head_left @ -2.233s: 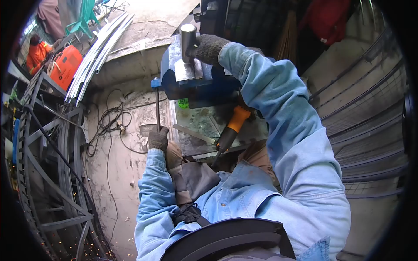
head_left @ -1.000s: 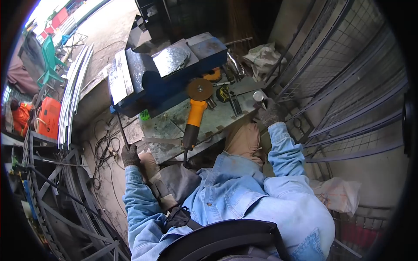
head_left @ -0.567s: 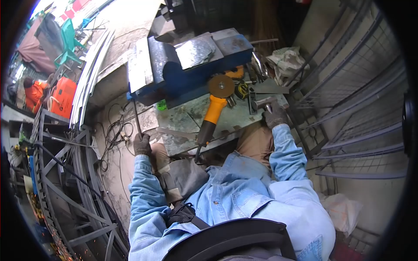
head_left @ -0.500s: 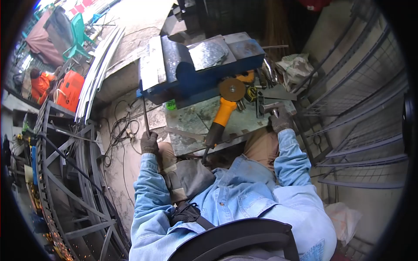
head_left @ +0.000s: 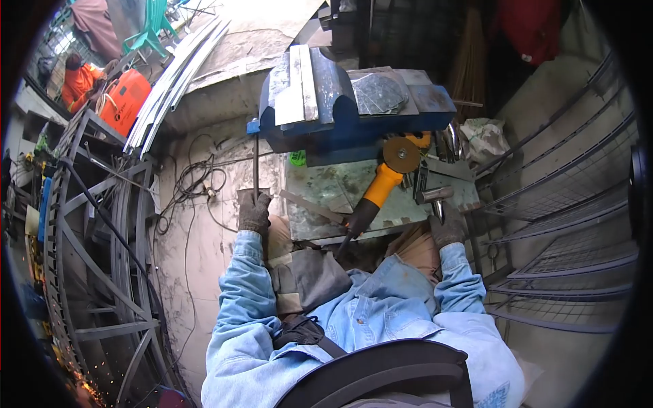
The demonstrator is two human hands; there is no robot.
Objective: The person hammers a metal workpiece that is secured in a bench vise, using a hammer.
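Note:
Gloved in dark grey, my left hand point(head_left: 254, 213) is closed around the lower end of the steel handle bar point(head_left: 256, 163) of a big blue bench vise point(head_left: 381, 124). A pale flat metal strip point(head_left: 296, 88) sits at the vise's left jaw. My right hand point(head_left: 447, 229), also gloved, grips a hammer point(head_left: 436, 195) with its metal head up, beside the bench's right edge. Between my hands, a yellow-and-black angle grinder point(head_left: 381, 187) with a brown disc lies on the metal bench top point(head_left: 320, 178). A thin flat metal bar point(head_left: 309, 205) lies left of the grinder.
Dark metal frames point(head_left: 115, 251) stand at left, with sparks below them. Wire-mesh grilles point(head_left: 564, 183) lean at right. Coiled cable point(head_left: 197, 177) lies on the floor. Long pale metal lengths point(head_left: 178, 81), an orange machine point(head_left: 124, 102) and a person in orange point(head_left: 80, 83) are at upper left.
The view has shifted, so the vise and bench appear farther right. My right hand with the hammer sits lower relative to the bench. My left hand stays on the vise handle bar.

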